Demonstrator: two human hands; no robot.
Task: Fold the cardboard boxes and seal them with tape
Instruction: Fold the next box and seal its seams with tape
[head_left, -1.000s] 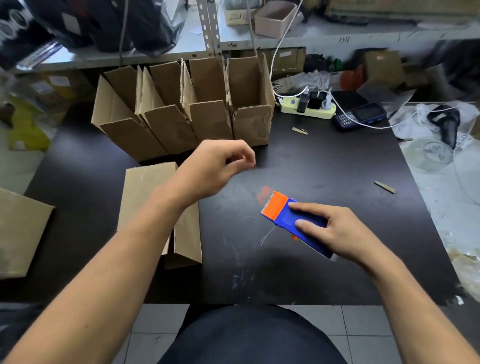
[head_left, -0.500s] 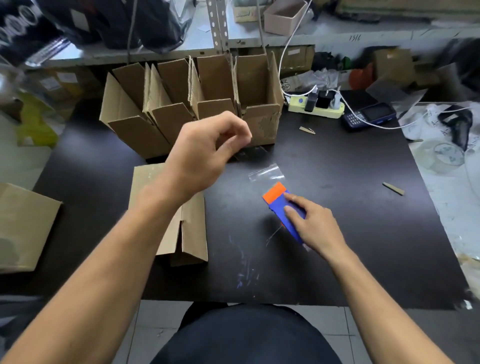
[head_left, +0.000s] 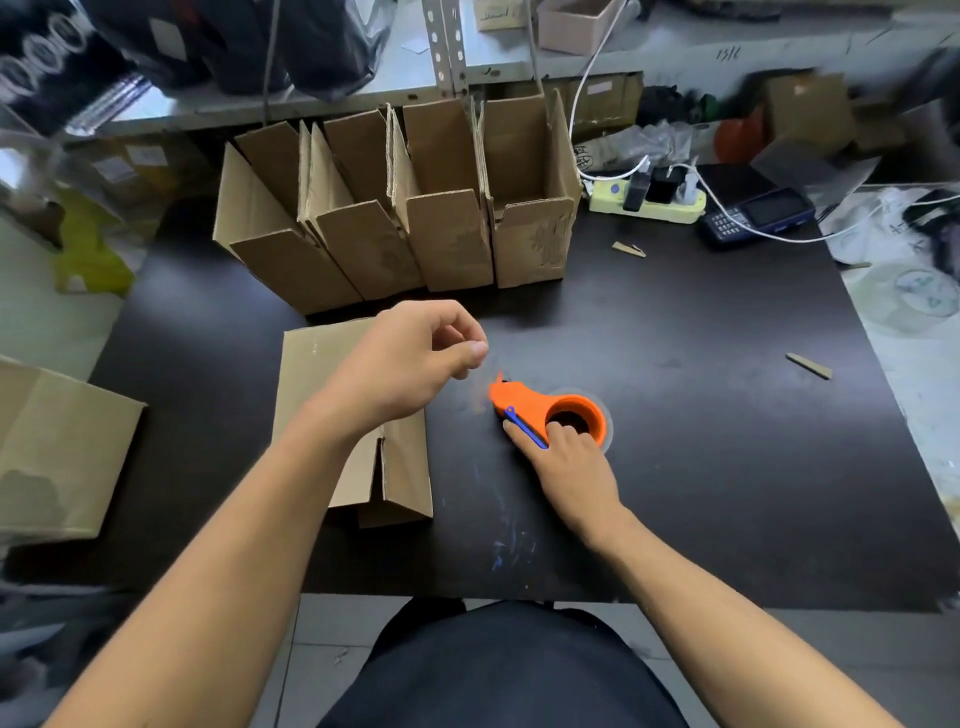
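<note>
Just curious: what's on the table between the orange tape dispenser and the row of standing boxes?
Head view: only bare black table lies between the tape dispenser and standing boxes.

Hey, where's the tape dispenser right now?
In the head view the orange tape dispenser lies on the black table, right of centre, under the right hand, just right of the flattened cardboard box.

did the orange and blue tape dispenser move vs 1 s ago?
Yes. The orange and blue tape dispenser has rolled onto its side under the right hand, staying about as far from the flat cardboard box.
</note>
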